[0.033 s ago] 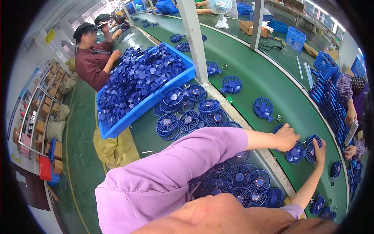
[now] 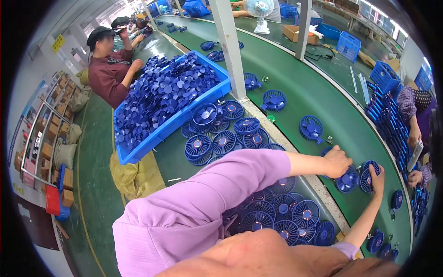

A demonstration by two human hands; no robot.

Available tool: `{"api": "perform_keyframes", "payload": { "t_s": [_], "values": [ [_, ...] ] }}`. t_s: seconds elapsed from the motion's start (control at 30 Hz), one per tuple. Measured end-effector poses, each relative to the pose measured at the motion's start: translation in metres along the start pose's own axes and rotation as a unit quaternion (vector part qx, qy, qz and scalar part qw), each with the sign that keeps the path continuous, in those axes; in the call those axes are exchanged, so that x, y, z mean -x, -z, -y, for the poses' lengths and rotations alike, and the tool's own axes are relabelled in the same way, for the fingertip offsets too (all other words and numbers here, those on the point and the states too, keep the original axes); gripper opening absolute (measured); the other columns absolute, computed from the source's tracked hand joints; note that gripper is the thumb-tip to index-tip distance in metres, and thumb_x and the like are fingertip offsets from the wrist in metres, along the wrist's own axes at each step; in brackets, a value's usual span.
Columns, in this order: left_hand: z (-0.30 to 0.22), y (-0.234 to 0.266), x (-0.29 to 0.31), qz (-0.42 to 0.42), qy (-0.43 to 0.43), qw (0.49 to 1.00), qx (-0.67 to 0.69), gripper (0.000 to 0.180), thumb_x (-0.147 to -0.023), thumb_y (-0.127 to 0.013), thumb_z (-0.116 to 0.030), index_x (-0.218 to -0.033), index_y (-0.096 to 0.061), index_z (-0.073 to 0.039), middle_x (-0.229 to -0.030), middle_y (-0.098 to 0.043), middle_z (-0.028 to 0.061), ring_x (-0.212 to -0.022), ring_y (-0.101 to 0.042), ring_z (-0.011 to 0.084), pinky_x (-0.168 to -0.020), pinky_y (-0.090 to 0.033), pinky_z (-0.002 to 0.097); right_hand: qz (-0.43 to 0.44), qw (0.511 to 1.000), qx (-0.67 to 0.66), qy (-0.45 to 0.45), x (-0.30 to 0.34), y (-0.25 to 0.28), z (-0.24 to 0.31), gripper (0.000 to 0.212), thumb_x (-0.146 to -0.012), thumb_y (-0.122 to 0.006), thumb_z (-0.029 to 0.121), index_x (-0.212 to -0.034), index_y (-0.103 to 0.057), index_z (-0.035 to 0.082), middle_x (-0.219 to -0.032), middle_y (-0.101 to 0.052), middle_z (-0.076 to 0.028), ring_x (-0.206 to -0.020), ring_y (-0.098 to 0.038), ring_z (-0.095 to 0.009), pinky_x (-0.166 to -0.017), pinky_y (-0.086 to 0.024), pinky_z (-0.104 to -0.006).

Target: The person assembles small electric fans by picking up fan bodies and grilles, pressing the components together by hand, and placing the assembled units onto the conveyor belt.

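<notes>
Over the green conveyor belt (image 2: pixel 295 104), my left hand (image 2: pixel 338 162) is closed at the rim of a blue fan body (image 2: pixel 347 181), its blades showing; the fingertips are partly hidden. Beside it, my right hand (image 2: pixel 378 179) pinches a round blue fan grille (image 2: pixel 367 177) by its edge, held upright and close to the fan body. Partly behind my left hand sits another blue piece. Farther up the belt lie open fan bodies (image 2: pixel 311 128) with blades inside. At my side of the belt, many ribbed grilles (image 2: pixel 306 212) are heaped on the table.
A blue tray (image 2: pixel 184 122) heaped with blue blades stands at the left, near a white post (image 2: pixel 229 46). A person in a dark red shirt (image 2: pixel 110 76) works beyond it. Across the belt, another person's hand (image 2: pixel 414 137) is near dark blue parts (image 2: pixel 390 124).
Both hands have shifted slightly left, and the fan body and grille have moved with them. My grip looks the same.
</notes>
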State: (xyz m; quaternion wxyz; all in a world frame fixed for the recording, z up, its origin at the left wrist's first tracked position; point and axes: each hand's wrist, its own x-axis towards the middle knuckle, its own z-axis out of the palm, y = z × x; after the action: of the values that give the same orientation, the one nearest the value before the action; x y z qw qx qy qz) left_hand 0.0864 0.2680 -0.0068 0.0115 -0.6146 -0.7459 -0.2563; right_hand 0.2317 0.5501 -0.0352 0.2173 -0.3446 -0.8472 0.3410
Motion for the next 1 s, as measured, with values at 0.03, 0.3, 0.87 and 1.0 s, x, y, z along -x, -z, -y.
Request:
{"api": "perform_keyframes", "payload": {
  "t_s": [0.03,0.3,0.87,1.0],
  "values": [
    [0.001,0.01,0.002,0.071,0.023,0.997,-0.014,0.018,-0.084,-0.054,-0.024,-0.091,-0.062,-0.01,-0.081,-0.067,0.012,-0.08,-0.064,0.0292,-0.079,-0.038,0.0443,0.033,0.998,-0.042,-0.019,0.012,0.004,0.007,0.06,-0.079,-0.075,0.038,-0.119,-0.055,-0.002,-0.109,-0.063,-0.014,-0.098,-0.06,-0.021,-0.088,-0.047,-0.0323],
    [0.045,0.08,0.061,0.169,0.095,0.98,-0.038,0.028,-0.09,-0.049,-0.031,-0.105,-0.061,-0.01,-0.091,-0.067,0.019,-0.086,-0.064,0.0385,-0.075,-0.05,0.0515,0.133,0.983,-0.084,-0.092,0.099,0.047,0.061,0.057,-0.079,-0.074,0.039,-0.118,-0.06,0.0,-0.104,-0.066,-0.009,-0.092,-0.062,-0.016,-0.083,-0.049,-0.0293],
    [0.085,0.158,0.079,0.173,0.016,0.977,-0.12,0.034,-0.092,-0.052,-0.037,-0.097,-0.068,-0.008,-0.089,-0.066,0.0176,-0.09,-0.063,0.0353,-0.077,-0.05,0.0461,0.084,0.98,0.117,-0.139,0.32,0.093,0.119,0.058,-0.069,-0.081,0.028,-0.118,-0.063,0.003,-0.11,-0.064,-0.021,-0.098,-0.064,-0.031,-0.086,-0.05,-0.0395],
    [0.113,0.098,0.024,0.06,-0.045,0.996,-0.055,0.046,-0.087,-0.057,-0.015,-0.131,-0.046,-0.008,-0.13,-0.053,0.0162,-0.118,-0.05,0.036,-0.099,-0.042,0.0439,-0.043,0.963,0.255,-0.079,0.333,0.099,0.115,0.055,-0.068,-0.08,0.022,-0.115,-0.063,0.002,-0.099,-0.066,-0.018,-0.091,-0.065,-0.026,-0.084,-0.05,-0.0397]
  ]
}}
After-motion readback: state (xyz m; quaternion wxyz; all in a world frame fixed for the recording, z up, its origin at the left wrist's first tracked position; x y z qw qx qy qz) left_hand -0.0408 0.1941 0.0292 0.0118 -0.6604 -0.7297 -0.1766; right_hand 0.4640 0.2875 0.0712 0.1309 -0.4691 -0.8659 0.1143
